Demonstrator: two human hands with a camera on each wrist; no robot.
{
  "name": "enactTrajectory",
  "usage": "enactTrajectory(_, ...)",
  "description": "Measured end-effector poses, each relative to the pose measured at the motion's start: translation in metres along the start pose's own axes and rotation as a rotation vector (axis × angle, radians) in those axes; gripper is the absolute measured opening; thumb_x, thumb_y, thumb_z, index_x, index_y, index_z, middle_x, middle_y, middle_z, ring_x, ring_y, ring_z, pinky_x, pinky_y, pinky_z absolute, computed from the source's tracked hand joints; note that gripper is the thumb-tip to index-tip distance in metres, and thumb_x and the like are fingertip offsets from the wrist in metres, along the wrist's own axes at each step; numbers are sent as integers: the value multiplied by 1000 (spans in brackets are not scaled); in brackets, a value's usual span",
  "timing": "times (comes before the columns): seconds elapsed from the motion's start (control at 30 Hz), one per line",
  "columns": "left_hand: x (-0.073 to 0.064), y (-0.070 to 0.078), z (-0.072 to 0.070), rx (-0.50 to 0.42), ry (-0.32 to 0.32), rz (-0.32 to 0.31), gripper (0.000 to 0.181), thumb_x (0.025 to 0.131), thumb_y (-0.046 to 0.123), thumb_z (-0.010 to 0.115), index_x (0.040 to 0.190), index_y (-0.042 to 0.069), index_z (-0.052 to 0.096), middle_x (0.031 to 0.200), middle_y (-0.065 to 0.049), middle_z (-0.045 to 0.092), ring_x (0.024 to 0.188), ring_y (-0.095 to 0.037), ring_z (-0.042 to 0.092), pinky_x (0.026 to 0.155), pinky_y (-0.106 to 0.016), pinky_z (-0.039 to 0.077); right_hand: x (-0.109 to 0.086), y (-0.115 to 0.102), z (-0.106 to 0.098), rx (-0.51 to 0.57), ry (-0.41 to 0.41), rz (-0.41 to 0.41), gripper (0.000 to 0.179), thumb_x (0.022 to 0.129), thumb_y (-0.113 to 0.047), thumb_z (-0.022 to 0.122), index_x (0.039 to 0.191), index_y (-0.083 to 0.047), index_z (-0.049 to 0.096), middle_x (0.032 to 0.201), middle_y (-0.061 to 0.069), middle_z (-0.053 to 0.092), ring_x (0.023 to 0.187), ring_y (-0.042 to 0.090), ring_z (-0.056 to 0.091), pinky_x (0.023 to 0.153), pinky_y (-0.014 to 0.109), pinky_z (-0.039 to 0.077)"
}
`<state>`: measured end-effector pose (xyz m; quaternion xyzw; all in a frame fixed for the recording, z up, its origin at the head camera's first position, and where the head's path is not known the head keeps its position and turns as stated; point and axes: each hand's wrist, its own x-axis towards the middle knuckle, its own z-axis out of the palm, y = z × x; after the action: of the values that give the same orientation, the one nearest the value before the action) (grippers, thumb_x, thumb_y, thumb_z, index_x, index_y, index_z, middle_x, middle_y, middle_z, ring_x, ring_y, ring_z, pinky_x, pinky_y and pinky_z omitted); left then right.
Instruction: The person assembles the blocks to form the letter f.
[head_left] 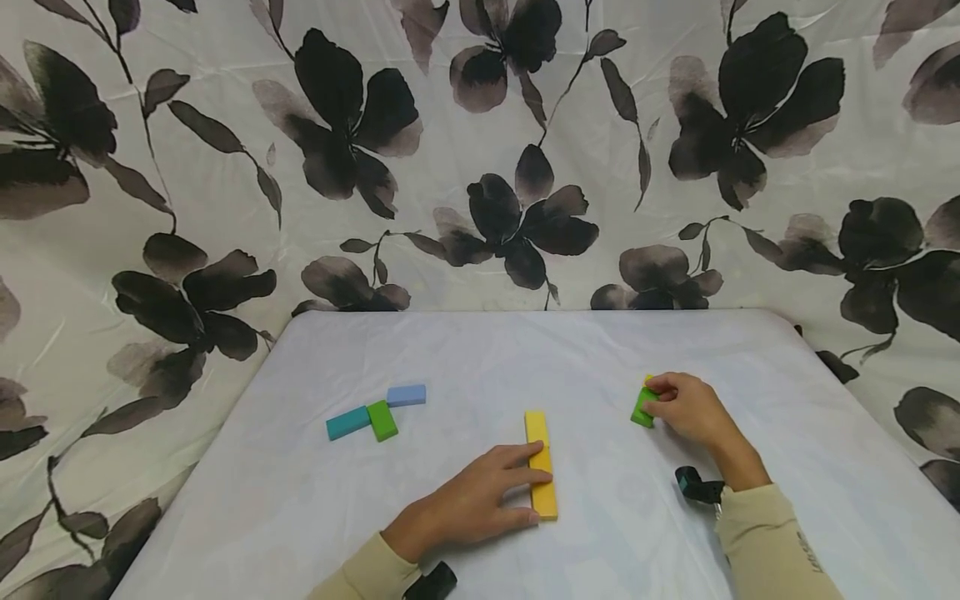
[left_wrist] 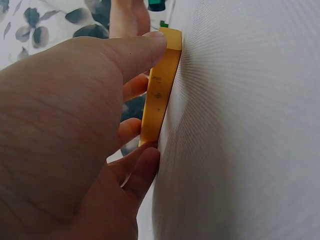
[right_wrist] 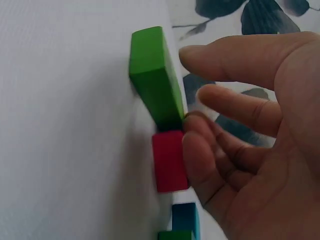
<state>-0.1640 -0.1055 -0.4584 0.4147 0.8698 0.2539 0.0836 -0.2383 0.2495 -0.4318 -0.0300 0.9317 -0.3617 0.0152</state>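
Observation:
Two yellow blocks point(head_left: 536, 425) lie end to end in a line at the middle of the table. My left hand point(head_left: 483, 496) rests at them, fingers spread over the nearer one and thumb by its near end. The left wrist view shows the thumb against a yellow block point(left_wrist: 162, 90) and fingertips along its side. At the right, my right hand point(head_left: 690, 408) is beside a green block point(head_left: 642, 408), with a yellow corner point(head_left: 648, 379) showing behind it. In the right wrist view, loosely bent fingers are close to the green block point(right_wrist: 152, 70) and a red block point(right_wrist: 170, 162).
To the left lie a teal block point(head_left: 348, 423), another green block point(head_left: 382, 421) and a light blue block point(head_left: 407, 395), touching or nearly so. A white cloth covers the table point(head_left: 300, 517). Behind its far edge hangs a flowered curtain point(head_left: 450, 167).

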Motion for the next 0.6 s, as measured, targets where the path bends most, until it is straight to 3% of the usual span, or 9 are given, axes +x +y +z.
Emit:
enactTrajectory(0.37, 1, 1, -2, -15, 3, 2, 50, 98, 49, 61, 143, 28, 56, 162, 3, 29, 144, -19, 32, 114, -43, 35, 2, -3, -1, -77, -51, -21, 53, 85, -17, 78, 128, 8, 61, 105, 17, 60, 95, 29, 56, 75, 35, 46)
enactTrajectory(0.6, 0, 0, -2, -10, -3, -3, 50, 98, 49, 60, 143, 29, 57, 162, 2, 29, 143, -20, 33, 113, -43, 35, 0, -5, 1, -126, -48, -67, 59, 83, -19, 80, 129, 12, 60, 111, 25, 58, 92, 30, 54, 77, 38, 45)
